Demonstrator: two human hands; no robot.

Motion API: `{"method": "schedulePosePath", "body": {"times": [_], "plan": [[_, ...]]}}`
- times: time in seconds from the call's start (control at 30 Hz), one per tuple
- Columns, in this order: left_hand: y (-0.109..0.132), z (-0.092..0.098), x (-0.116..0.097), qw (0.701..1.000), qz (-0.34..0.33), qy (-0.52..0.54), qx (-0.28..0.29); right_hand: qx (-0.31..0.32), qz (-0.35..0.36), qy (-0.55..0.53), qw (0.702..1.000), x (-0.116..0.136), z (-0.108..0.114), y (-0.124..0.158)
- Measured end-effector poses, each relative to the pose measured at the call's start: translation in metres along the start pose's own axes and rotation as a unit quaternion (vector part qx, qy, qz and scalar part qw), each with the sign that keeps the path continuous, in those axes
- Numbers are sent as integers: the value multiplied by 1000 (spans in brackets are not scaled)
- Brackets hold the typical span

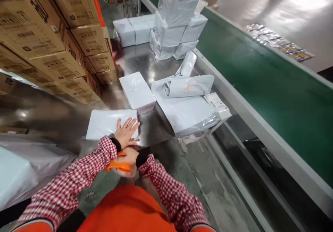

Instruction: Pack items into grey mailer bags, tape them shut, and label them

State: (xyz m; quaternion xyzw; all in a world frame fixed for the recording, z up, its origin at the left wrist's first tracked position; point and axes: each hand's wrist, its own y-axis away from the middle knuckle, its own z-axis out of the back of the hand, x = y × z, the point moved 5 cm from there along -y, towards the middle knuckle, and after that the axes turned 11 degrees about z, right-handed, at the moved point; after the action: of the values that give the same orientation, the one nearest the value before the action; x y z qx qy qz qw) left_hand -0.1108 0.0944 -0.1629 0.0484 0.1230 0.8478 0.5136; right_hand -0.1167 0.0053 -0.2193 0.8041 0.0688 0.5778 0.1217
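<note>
Left hand [125, 134] down flat, fingers spread wide, palm on a rectangular box wrapped in glossy white plastic [102, 122] — that box lies right under the grip, reaching out to the left of it. And the right hand [130, 156], just nearer the body, has its fingers closed around an orange plastic tool [122, 166], part of it poking out leftward; whether the two hands touch, I cannot tell.

Just ahead of the spread fingers sits a second white-wrapped box [137, 90], set at an angle, its near end close to the first. All this on a shiny dark metal tabletop [153, 126]. Ahead and to the right of the hands, a broad package in white plastic [182, 112], a loosely rolled white plastic sheet [197, 86] lying across it. Farther ahead, a tall stack of white-wrapped packages [170, 34]. Well off to the right — a long green conveyor belt [241, 83]; ahead and left of the hands, piled brown cardboard boxes [62, 63].
</note>
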Motion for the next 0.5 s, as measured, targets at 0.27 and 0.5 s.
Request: {"method": "schedulePosePath", "body": {"times": [0.27,0.5], "plan": [[91,-31,25,970,-239,16,-52,15,-31,129,991,51,77,129],[203,-6,91,909,121,390,-82,-58,29,120,991,110,76,131]]}}
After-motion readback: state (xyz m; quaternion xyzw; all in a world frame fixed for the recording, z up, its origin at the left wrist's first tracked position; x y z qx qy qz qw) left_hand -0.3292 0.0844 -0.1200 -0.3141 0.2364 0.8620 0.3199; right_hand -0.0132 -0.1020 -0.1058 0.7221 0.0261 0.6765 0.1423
